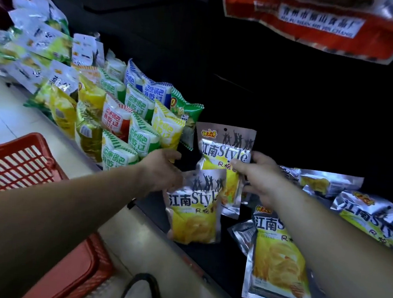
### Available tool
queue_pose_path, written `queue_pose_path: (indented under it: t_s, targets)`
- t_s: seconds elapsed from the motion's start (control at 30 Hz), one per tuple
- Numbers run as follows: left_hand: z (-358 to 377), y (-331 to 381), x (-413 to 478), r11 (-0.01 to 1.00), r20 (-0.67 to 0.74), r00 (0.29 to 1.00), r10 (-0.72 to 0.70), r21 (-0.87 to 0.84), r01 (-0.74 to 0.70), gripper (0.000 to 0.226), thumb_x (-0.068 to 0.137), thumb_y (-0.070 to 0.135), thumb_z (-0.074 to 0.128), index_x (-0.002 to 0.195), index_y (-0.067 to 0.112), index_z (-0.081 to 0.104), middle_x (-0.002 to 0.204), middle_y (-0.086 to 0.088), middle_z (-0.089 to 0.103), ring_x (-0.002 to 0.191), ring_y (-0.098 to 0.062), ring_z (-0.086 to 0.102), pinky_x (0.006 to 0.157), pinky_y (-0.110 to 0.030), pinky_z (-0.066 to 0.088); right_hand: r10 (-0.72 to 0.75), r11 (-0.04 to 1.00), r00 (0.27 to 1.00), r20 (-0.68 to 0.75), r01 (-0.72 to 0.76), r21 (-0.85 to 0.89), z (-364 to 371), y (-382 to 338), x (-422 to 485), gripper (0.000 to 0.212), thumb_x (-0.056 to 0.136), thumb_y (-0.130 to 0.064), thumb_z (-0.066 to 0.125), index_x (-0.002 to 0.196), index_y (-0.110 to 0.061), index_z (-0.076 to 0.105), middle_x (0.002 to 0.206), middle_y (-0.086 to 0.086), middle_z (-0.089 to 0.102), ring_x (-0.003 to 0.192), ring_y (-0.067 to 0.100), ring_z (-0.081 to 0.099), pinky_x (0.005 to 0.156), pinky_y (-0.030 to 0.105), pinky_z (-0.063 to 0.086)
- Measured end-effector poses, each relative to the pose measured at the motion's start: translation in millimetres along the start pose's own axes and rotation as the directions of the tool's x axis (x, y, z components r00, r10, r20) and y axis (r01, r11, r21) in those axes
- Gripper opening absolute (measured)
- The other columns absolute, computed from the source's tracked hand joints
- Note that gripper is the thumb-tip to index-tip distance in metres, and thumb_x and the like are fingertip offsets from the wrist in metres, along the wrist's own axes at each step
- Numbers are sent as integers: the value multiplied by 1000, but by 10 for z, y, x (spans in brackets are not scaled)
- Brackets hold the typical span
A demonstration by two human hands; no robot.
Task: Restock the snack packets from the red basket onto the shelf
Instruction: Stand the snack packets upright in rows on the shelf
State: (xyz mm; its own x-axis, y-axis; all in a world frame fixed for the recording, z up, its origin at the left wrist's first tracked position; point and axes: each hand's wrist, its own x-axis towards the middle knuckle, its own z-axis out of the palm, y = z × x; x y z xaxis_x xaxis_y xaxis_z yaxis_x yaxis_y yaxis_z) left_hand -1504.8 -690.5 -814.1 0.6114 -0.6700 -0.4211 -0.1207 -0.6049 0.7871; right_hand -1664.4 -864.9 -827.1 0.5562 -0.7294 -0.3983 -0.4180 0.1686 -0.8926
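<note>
A low dark shelf (154, 210) runs from 10 o'clock down to 5 o'clock, its deck just above a pale tiled floor (1, 112), and the space behind it is too dark to make out. The right hand (258, 175), just right of centre, grips an upright packet (226, 146) in silver and yellow, thumb across its front and fingers behind. The left hand (161, 169), just left of centre, touches the upper left corner of a front packet (194, 213) of the same kind, which overlaps the upright one from below; blur hides whether its fingers close on it. More of these silver packets lie flat on the deck: one at 5 o'clock (275, 262), partly under the right forearm, and another at 3 o'clock (372, 216). At 10 o'clock, green, white and yellow snack bags (131, 121) stand in leaning rows along the shelf. The red basket (20, 164) sits on the floor at 8 o'clock, partly hidden by the left forearm. A red and silver bag (320, 22) hangs at 1 o'clock. A shoe (140, 291) shows at 6 o'clock.
</note>
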Motion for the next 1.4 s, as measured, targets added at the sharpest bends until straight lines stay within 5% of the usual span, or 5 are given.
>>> queue_pose_path:
  t_s: [0.13, 0.53, 0.7, 1.1, 1.4]
  targets:
    - [-137, 366, 40, 914, 99, 969, 226, 322, -246, 9, 93, 13, 70, 94, 15, 79, 95, -2, 78, 88, -12, 73, 72, -17, 57, -24, 998, 995, 92, 30, -56, 2, -60, -37, 26, 101, -31, 64, 126, -26, 60, 105, -10, 64, 86, 12, 61, 85, 42, 57]
    - [23, 236, 223, 923, -220, 938, 267, -221, -315, 15, 93, 13, 75, 107, 9, 74, 93, -8, 80, 92, -20, 76, 104, -47, 54, 67, 971, 930, 362, -144, 191, 6, -44, -68, 30, 105, -6, 43, 99, -20, 68, 85, 1, 76, 84, 21, 72, 87, 48, 56]
    - [96, 255, 280, 899, -265, 929, 259, -286, -333, 10, 95, 5, 70, 104, 3, 74, 87, -9, 78, 77, -21, 72, 86, -46, 62, 114, 958, 910, 398, -207, 200, 11, 5, -125, 26, 97, -4, 43, 100, -12, 68, 98, 11, 71, 100, 35, 67, 103, 55, 50]
    - [149, 218, 231, 926, -90, 986, 140, -341, -162, 63, 80, 32, 88, 132, 17, 57, 114, -5, 73, 99, -23, 73, 89, -43, 62, -133, 991, 986, -104, 135, 9, 137, 39, -5, 11, 100, -39, 63, 109, -32, 65, 103, -12, 69, 93, 9, 64, 81, 32, 48]
    - [254, 81, 252, 947, -69, 985, 159, -271, -172, 41, 83, 41, 83, 71, 9, 61, 70, -10, 64, 63, -23, 61, 59, -46, 56, -63, 998, 989, -133, 66, 17, 46, 59, 8, 32, 99, -59, 54, 101, -27, 60, 107, -1, 72, 98, 25, 68, 84, 45, 57]
